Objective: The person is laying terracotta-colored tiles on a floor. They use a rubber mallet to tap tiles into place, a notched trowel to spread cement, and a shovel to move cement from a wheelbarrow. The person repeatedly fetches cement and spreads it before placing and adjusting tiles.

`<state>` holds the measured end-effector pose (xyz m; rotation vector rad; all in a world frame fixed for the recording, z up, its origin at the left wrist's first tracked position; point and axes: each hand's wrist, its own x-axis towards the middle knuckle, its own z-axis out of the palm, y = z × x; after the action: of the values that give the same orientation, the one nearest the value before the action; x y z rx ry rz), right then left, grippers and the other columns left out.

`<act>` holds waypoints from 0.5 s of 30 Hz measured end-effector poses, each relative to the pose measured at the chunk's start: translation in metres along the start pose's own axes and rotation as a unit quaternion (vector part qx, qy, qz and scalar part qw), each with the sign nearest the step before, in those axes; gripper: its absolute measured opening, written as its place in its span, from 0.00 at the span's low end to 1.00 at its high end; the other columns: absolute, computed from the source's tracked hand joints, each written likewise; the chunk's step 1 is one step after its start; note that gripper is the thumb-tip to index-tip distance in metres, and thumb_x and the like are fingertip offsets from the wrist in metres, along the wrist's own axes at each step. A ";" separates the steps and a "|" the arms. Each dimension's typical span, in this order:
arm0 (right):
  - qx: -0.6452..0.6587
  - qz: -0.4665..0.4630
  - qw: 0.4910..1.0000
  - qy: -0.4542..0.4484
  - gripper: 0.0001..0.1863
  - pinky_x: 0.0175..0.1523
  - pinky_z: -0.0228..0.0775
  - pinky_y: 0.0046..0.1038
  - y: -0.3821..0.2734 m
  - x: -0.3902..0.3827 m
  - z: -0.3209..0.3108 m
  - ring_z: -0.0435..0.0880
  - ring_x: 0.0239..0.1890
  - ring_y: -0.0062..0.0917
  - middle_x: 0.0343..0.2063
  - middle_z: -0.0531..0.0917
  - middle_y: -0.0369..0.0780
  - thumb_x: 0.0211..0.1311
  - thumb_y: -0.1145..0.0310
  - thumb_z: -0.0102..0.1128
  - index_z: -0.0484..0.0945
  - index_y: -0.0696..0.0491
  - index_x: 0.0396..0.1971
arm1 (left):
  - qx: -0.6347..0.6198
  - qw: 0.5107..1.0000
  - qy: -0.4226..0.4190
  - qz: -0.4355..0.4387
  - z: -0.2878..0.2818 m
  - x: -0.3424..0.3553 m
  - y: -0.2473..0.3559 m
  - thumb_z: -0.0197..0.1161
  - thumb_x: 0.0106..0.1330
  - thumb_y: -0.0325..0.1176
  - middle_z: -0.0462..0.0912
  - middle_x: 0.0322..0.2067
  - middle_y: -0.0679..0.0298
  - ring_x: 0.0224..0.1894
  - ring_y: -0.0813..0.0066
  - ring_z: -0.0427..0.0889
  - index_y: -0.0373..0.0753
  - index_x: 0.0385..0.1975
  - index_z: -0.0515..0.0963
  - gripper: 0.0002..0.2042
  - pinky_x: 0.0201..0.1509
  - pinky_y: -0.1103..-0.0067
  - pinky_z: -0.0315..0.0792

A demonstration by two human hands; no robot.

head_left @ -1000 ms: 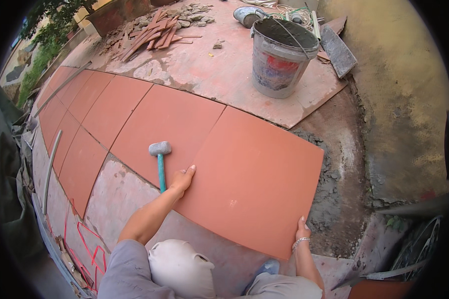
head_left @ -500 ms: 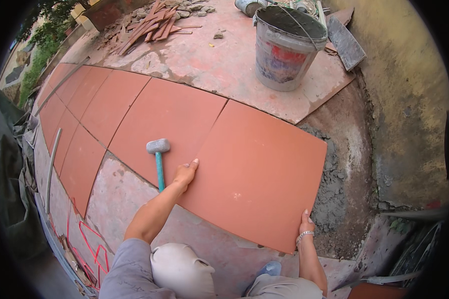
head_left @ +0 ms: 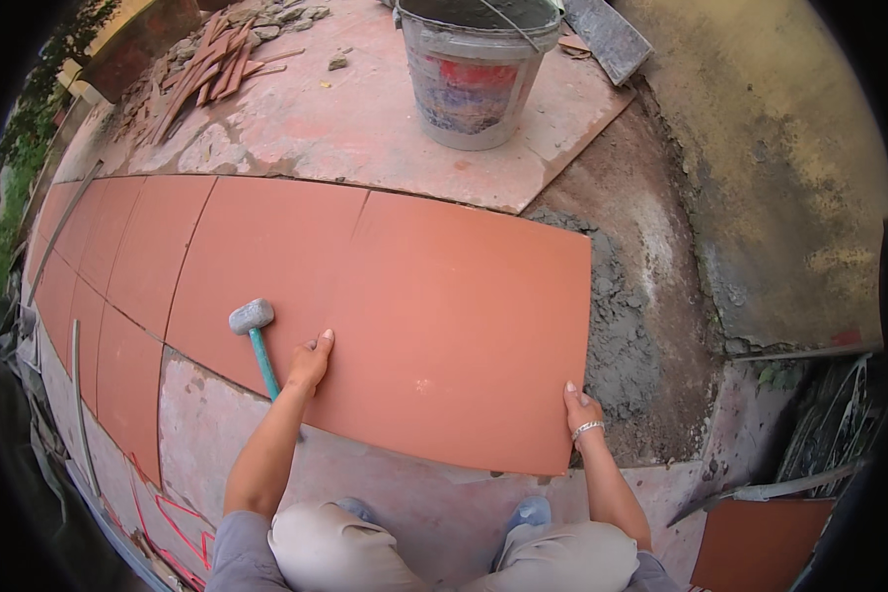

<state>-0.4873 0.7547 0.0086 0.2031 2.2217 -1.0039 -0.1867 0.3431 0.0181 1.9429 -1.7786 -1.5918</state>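
Observation:
A large square terracotta floor tile [head_left: 464, 326] lies between my hands, next to a row of laid tiles [head_left: 257, 247]. My left hand [head_left: 311, 363] grips its near-left part, thumb on top and the other fingers mostly hidden. At its near-right corner, my right hand [head_left: 584, 412], with a bracelet at the wrist, closes on the right edge, thumb up. Wet grey mortar [head_left: 622, 340] shows beyond that edge; what lies under the tile is hidden. A mallet [head_left: 252, 316] with a grey head and turquoise handle rests on the neighbouring tile beside my left hand.
A bucket [head_left: 469, 99] smeared with cement stands on the old slab beyond the tiles. Broken tile strips [head_left: 222, 64] and rubble are piled at the far left. A stained wall [head_left: 779, 178] bounds the right side. Another terracotta tile [head_left: 760, 543] lies at the lower right.
The view has turned, so the tiles, bucket and mallet appear further left. Both hands keep their hold on the tile. The tile at lower right and both my feet show more now.

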 end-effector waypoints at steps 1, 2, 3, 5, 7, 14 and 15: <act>-0.033 -0.008 0.999 -0.001 0.33 0.48 0.74 0.30 -0.003 -0.001 -0.003 0.85 0.42 0.30 0.39 0.86 0.49 0.65 0.44 0.57 0.81 0.66 0.44 | 0.042 0.999 0.020 -0.006 -0.002 0.000 0.002 0.58 0.68 0.53 0.84 0.42 0.48 0.47 0.61 0.83 0.25 0.44 0.81 0.29 0.52 0.71 0.74; -0.056 -0.011 0.998 -0.008 0.33 0.48 0.74 0.31 -0.006 -0.002 -0.007 0.85 0.42 0.30 0.38 0.86 0.49 0.64 0.43 0.58 0.82 0.65 0.42 | 0.068 0.998 0.014 0.009 -0.005 0.000 0.003 0.59 0.67 0.54 0.85 0.42 0.47 0.46 0.60 0.83 0.25 0.44 0.81 0.29 0.52 0.71 0.74; -0.069 -0.014 0.997 -0.025 0.33 0.48 0.74 0.31 -0.007 -0.002 -0.008 0.85 0.41 0.31 0.37 0.86 0.50 0.62 0.43 0.59 0.82 0.65 0.41 | 0.092 0.995 0.023 0.019 -0.007 0.000 0.004 0.59 0.67 0.54 0.85 0.41 0.47 0.46 0.59 0.84 0.24 0.43 0.81 0.30 0.52 0.70 0.75; -0.169 -0.055 0.984 0.023 0.32 0.47 0.74 0.32 -0.007 0.001 -0.009 0.85 0.39 0.32 0.36 0.86 0.49 0.60 0.44 0.62 0.81 0.65 0.38 | 0.111 0.992 0.036 0.045 -0.009 0.003 0.003 0.61 0.65 0.54 0.85 0.40 0.46 0.45 0.58 0.85 0.24 0.44 0.81 0.30 0.52 0.70 0.75; -0.214 -0.087 0.971 0.068 0.30 0.46 0.75 0.33 -0.001 0.005 -0.008 0.85 0.38 0.33 0.33 0.86 0.48 0.57 0.46 0.65 0.80 0.64 0.36 | 0.112 0.992 0.033 0.052 -0.010 0.009 0.000 0.62 0.64 0.53 0.86 0.39 0.46 0.44 0.57 0.85 0.24 0.45 0.81 0.30 0.51 0.69 0.75; -0.202 -0.123 0.971 0.045 0.24 0.41 0.76 0.32 0.028 0.021 -0.014 0.85 0.32 0.31 0.30 0.86 0.47 0.56 0.54 0.69 0.80 0.63 0.36 | 0.259 0.959 0.074 0.083 -0.016 0.013 -0.008 0.67 0.60 0.51 0.81 0.21 0.56 0.26 0.68 0.81 0.29 0.26 0.79 0.25 0.32 0.69 0.74; -0.207 -0.104 0.972 0.039 0.24 0.40 0.76 0.32 0.028 0.020 -0.014 0.85 0.32 0.30 0.30 0.86 0.47 0.56 0.54 0.69 0.80 0.63 0.36 | 0.263 0.958 0.074 0.086 -0.016 0.009 -0.007 0.67 0.59 0.52 0.81 0.21 0.55 0.26 0.67 0.81 0.29 0.25 0.79 0.25 0.32 0.69 0.74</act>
<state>-0.4984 0.7817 -0.0146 -0.1834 2.5037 -0.6210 -0.1730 0.3297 0.0154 1.9491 -2.4034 -0.9516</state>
